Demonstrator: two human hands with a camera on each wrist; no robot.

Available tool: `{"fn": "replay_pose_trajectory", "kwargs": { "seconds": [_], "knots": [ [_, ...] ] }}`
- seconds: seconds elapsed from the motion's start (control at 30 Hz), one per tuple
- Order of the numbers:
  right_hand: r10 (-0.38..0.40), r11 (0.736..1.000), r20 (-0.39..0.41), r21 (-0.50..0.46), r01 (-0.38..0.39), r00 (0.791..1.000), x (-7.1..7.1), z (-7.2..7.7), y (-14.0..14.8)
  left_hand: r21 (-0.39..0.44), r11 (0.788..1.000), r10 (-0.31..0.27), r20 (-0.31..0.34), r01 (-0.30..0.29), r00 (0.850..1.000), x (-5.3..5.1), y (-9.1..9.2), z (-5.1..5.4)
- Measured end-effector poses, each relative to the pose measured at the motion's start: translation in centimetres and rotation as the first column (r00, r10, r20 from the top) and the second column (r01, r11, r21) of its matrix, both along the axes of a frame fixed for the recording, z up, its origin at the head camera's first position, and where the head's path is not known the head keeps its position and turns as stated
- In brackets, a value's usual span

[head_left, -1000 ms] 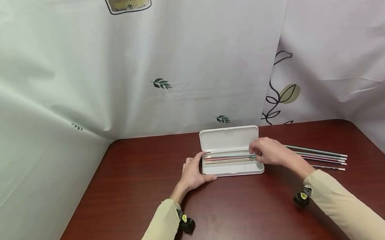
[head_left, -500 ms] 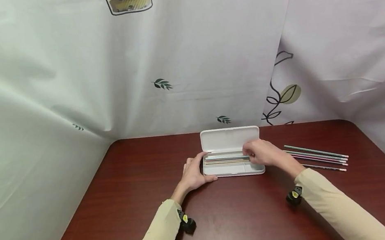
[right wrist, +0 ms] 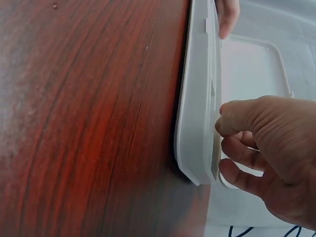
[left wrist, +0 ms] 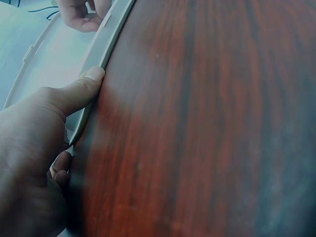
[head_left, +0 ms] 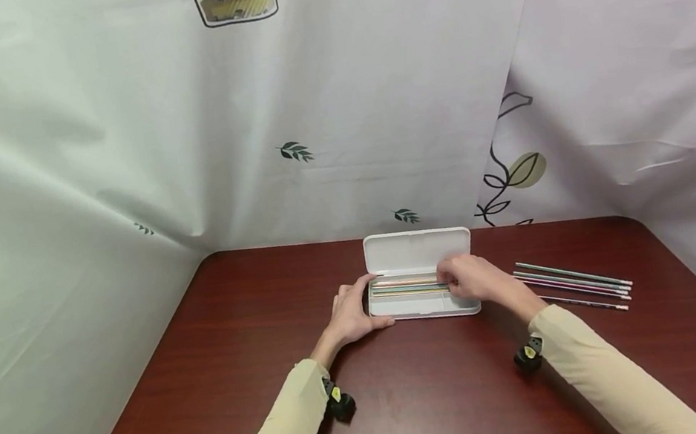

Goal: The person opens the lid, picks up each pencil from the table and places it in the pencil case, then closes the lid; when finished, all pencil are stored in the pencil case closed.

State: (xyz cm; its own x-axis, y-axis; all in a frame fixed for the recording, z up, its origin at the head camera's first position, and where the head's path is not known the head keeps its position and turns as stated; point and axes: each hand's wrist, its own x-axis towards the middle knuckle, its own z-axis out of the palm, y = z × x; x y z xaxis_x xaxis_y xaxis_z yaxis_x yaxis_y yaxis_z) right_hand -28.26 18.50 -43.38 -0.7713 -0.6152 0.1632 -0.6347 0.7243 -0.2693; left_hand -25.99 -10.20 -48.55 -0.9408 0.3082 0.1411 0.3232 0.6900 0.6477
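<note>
A white pencil case [head_left: 426, 312] sits on the table with its lid [head_left: 416, 248] raised at the back. Several pencils [head_left: 407, 287] lie lengthwise inside. My left hand [head_left: 350, 314] grips the case's left end, thumb along the front wall and fingers behind. My right hand [head_left: 470, 277] reaches into the right half, fingers curled and thumb close to the index finger at the pencils' right ends. It appears to pinch a pencil there. In the right wrist view the case wall [right wrist: 195, 108] partly hides the fingertips of the right hand [right wrist: 276, 143].
Several loose pencils [head_left: 574, 286] with white ends lie on the table right of the case, near my right forearm. The dark red wooden table [head_left: 428, 392] ends at a printed white cloth [head_left: 330, 99] behind. A small wrist camera [head_left: 341, 404] hangs at each sleeve.
My right hand has moved left into the case, carrying a pencil along the others, then nearly stopped. The loose pencils beside the case show more. My left hand stays on the case.
</note>
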Motion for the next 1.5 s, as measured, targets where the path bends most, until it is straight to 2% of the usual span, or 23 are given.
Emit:
{"fn": "replay_pose_trajectory", "kwargs": {
  "seconds": [0.3,0.5,0.67,0.9,1.07,1.5],
  "knots": [
    [-0.038,0.997,-0.063,-0.068,0.034,0.997,1.2,1.3,3.1,0.006,1.000,0.003,-0.008,-0.003,1.000,-0.2,0.2,-0.1],
    [-0.104,0.992,-0.119,-0.086,0.094,0.988,3.1,1.6,7.6,0.010,1.000,0.006,-0.002,-0.006,1.000,0.0,0.0,-0.1],
    [-0.154,0.986,-0.110,-0.076,0.146,0.982,5.1,1.5,11.2,0.007,1.000,0.009,-0.002,-0.009,1.000,0.0,-0.1,-0.1],
    [-0.201,0.979,-0.134,-0.072,0.193,0.970,7.3,0.6,15.2,0.012,1.000,0.006,-0.005,-0.006,1.000,-0.2,-0.1,0.0],
    [-0.207,0.978,-0.191,-0.072,0.196,0.960,8.5,-0.5,17.4,0.007,1.000,0.005,0.003,-0.005,1.000,-0.1,-0.1,-0.2],
    [-0.250,0.968,-0.239,-0.086,0.236,0.938,9.6,-1.7,19.7,0.013,1.000,-0.002,-0.012,0.002,1.000,-0.2,-0.1,-0.2]
  ]
}}
